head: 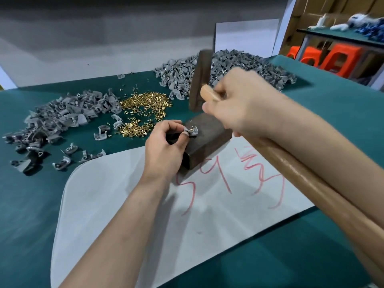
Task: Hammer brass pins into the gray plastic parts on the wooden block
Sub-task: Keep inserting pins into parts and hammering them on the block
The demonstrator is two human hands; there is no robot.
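Gray part [192, 130] pinched, left hand [164, 146] – hammer [198, 80], right hand [239, 107] – sheet [124, 204]: red "59".

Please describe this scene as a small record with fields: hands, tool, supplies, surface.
Left hand: pinches a gray plastic part, with a brass pin in it, on the wooden block
Right hand: grips the hammer near its head, raised above the block
Supplies: brass pin pile; gray parts pile at left; larger gray parts pile farther back
Surface: white sheet on green table

Bright even light; hammer blurred; edges warped.
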